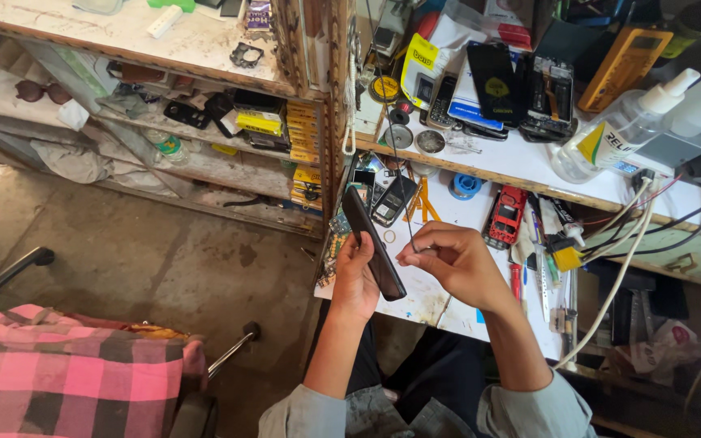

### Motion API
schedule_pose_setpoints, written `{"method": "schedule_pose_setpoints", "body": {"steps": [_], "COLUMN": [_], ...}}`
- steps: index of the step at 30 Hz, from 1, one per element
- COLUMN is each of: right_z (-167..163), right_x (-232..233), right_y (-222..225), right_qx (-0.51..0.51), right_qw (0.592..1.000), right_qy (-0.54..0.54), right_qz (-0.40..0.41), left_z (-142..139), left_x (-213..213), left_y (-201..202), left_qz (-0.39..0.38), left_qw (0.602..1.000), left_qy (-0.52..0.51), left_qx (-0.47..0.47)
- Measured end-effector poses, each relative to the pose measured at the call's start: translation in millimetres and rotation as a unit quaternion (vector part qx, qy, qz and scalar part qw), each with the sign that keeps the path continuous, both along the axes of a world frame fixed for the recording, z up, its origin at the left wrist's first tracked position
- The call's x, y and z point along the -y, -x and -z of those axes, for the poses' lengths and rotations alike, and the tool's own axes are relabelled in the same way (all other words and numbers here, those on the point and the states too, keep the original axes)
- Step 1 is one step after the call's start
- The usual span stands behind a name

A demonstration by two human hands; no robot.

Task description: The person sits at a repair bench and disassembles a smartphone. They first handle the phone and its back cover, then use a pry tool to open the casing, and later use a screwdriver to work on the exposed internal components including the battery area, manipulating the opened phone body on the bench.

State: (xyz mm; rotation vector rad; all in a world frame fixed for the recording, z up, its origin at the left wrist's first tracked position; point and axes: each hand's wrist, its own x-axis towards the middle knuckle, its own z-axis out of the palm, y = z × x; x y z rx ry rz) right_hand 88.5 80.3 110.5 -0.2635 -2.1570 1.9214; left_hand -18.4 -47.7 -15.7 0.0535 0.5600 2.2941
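From the head camera, the left hand [356, 276] grips a dark smartphone [373, 243] by its edge, thumb on the near side and fingers wrapped behind, so the phone stands on edge over the near left part of the white workbench [448, 207]. The phone's long axis runs diagonally, its top end far and to the left, its bottom end near and to the right. The right hand [454, 261] sits just right of the phone, nearly touching its lower half; its thumb and forefinger are pressed together, pinching a thin dark wire [397, 162] that runs up toward the far shelf. The pinch lies right of the phone's middle, so the right hand is the nearer one to that face. Behind the hands lie 1 small black keypad phone [391, 200], a red phone housing [505, 216] to the right, and a blue roll of tape [465, 186] between them. On the far shelf sit a clear spray bottle [620, 130] with a white nozzle and a yellow-and-green label at far right, a yellow multimeter [626, 61] behind it, and a yellow packet [420, 65] beside several black handsets. On the wooden shelves at left stands a stack of small yellow boxes [302, 134]. A pink checked cloth [66, 369] shows at near left.
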Motion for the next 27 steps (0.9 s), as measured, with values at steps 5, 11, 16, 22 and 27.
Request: {"method": "schedule_pose_setpoints", "body": {"steps": [5, 11, 16, 22, 27], "right_z": [-8, -15, -11, -9, -10], "right_x": [8, 9, 8, 5, 5], "right_y": [-7, -11, -8, -6, -6], "right_qx": [-0.015, 0.005, -0.058, -0.059, -0.068], "right_qw": [0.999, 0.999, 0.998, 0.998, 0.997], "right_qy": [-0.038, -0.030, 0.001, -0.002, -0.003], "right_qz": [0.003, 0.008, -0.019, -0.027, -0.031], "left_z": [-10, -13, -19, -25, -27], "left_x": [0, -2, -4, -4, -3], "left_y": [-1, 2, 9, 12, 12], "left_qz": [-0.004, -0.021, -0.039, -0.069, -0.061], "left_qw": [1.000, 1.000, 0.999, 0.997, 0.997], "left_qy": [0.021, 0.009, -0.004, 0.025, 0.020], "left_qx": [-0.007, -0.013, -0.026, -0.034, -0.033]}}
